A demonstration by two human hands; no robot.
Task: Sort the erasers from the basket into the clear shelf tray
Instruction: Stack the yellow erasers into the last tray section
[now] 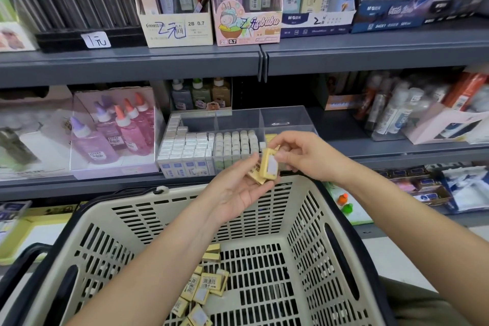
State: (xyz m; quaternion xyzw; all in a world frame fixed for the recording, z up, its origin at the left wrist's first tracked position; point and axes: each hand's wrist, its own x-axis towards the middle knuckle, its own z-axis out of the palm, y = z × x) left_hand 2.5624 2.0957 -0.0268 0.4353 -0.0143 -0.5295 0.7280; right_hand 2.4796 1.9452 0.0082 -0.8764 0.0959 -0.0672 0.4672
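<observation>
Head cam: right hand (304, 156) fingers (284, 154) pinch a yellow eraser (268, 164); left hand (238, 188) fingers loosely cup more, above the basket (299, 219).

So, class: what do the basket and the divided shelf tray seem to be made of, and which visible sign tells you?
Basket: looks like moulded plastic, beige and matt, with regular slotted walls and a dark rim.
Shelf tray: clear rigid plastic, probably acrylic; you see the shelf and stock through its glossy walls and dividers.
</observation>
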